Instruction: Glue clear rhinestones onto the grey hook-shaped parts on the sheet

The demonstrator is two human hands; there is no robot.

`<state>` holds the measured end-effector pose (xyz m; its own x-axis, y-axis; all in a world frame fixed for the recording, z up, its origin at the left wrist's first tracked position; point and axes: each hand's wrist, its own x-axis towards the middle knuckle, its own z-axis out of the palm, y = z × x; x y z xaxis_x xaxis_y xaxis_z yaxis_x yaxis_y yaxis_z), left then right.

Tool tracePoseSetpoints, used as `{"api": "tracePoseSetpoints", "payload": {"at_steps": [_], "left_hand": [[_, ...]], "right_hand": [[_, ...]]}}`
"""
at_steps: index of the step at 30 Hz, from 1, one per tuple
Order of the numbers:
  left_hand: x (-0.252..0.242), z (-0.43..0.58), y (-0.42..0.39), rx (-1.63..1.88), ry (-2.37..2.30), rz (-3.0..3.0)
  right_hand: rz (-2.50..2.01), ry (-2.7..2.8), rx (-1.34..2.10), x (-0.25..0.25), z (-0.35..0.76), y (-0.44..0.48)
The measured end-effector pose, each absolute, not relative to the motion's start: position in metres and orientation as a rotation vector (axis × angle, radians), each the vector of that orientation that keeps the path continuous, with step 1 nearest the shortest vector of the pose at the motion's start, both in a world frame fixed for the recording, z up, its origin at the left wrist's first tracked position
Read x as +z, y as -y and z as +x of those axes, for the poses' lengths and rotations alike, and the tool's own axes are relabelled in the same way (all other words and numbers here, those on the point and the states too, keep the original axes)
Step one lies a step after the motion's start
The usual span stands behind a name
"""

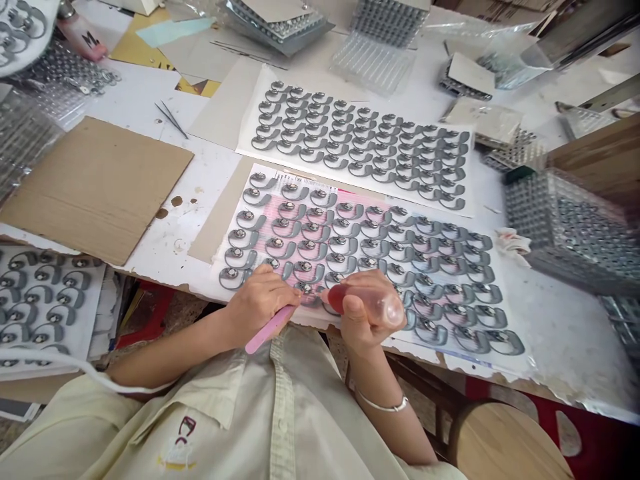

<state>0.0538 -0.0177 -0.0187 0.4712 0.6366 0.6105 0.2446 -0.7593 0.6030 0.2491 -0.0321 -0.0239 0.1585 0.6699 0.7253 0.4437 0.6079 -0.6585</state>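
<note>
The plastic bottle point(369, 305), probably light and squeezable, is best held around its body, as clasped by the right hand point(356, 321), while a pink stick point(269, 331) is gripped by the left hand point(260, 300).

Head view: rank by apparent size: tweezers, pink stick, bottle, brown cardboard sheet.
Largest to smallest, as they look:
1. Brown cardboard sheet
2. Bottle in the right hand
3. Pink stick, partly hidden by the left hand
4. Tweezers

Held items look nearer the camera; true sizes unsure.

The bottle point(374, 302) is of smooth, glossy plastic; pink stick point(267, 331) looks matt; cardboard point(97, 183) at left is matt also.
</note>
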Motion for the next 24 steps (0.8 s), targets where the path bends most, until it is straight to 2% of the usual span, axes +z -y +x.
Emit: {"api": "tracePoseSetpoints", "payload": {"at_steps": [12, 24], "left_hand": [[-0.011, 0.027, 0.008, 1.502, -1.026, 2.089], [-0.021, 0.022, 0.007, 1.532, -1.041, 2.049]], "right_hand": [[-0.972, 1.491, 0.187, -0.026, 0.251, 0.034], [-0.965, 1.523, 0.199, -0.025, 0.248, 0.034]]}}
